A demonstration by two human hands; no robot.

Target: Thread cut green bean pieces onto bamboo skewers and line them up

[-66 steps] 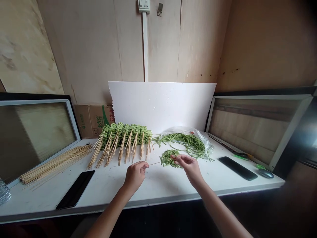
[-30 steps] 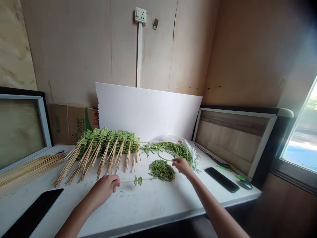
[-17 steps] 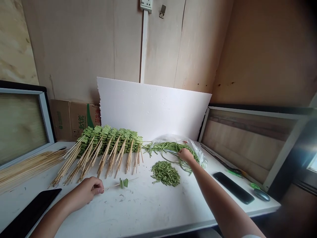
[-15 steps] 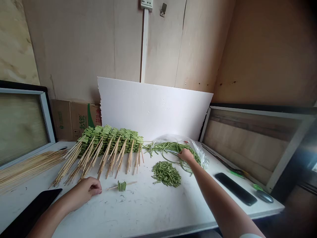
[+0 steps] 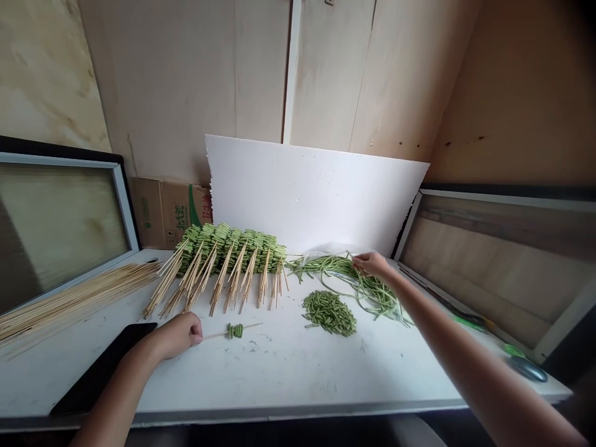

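White table (image 5: 279, 379), left fingers (image 5: 197, 335) pinching skewer (image 5: 215, 336), bean pieces (image 5: 235, 331) beyond, right fingers (image 5: 357, 262) closed among beans (image 5: 335, 266).

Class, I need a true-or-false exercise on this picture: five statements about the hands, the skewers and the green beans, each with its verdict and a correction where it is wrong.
1. The left hand holds a skewer with green pieces on it. True.
2. The right hand rests on the pile of cut beans. False: it is at the long beans, behind the pile.
3. The cardboard box stands to the right of the white board. False: it stands to the left.
4. Bare skewers lie at the left of the table. True.
5. The stacked bean skewers stand upright. False: they lie down.
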